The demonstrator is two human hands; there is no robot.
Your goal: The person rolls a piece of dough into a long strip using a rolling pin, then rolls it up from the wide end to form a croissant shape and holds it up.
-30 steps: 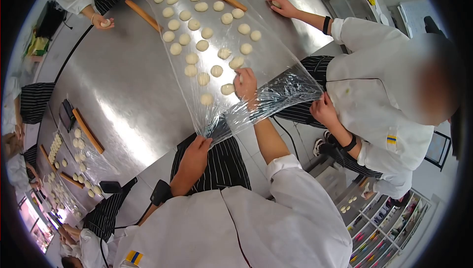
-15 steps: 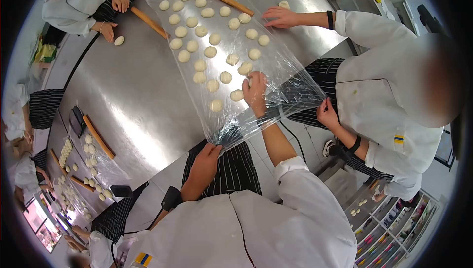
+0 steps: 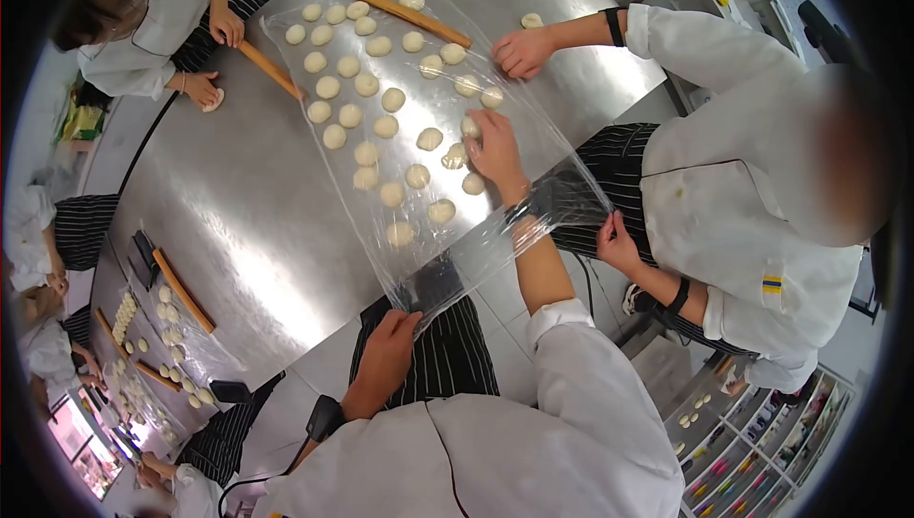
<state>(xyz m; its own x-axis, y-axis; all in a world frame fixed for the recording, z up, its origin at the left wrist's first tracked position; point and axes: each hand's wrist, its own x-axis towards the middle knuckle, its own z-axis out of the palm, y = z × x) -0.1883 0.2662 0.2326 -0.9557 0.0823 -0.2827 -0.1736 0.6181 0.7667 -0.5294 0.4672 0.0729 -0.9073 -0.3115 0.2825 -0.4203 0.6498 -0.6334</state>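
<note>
Left fingers (image 3: 407, 321) pinch film (image 3: 433, 280); right fingers (image 3: 486, 127) hold dough ball (image 3: 468, 127) (beneath film).

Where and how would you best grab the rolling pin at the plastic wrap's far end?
Probably around its middle, from above, thumb and fingers across its width: the rolling pin is slim, straight and lies flat, with dough balls close on both sides.

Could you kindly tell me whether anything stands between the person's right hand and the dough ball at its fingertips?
Nothing visible stands between the right hand and the dough ball at its fingertips. The clear plastic film passes over the wrist and appears to lie over both, not between them.
</note>
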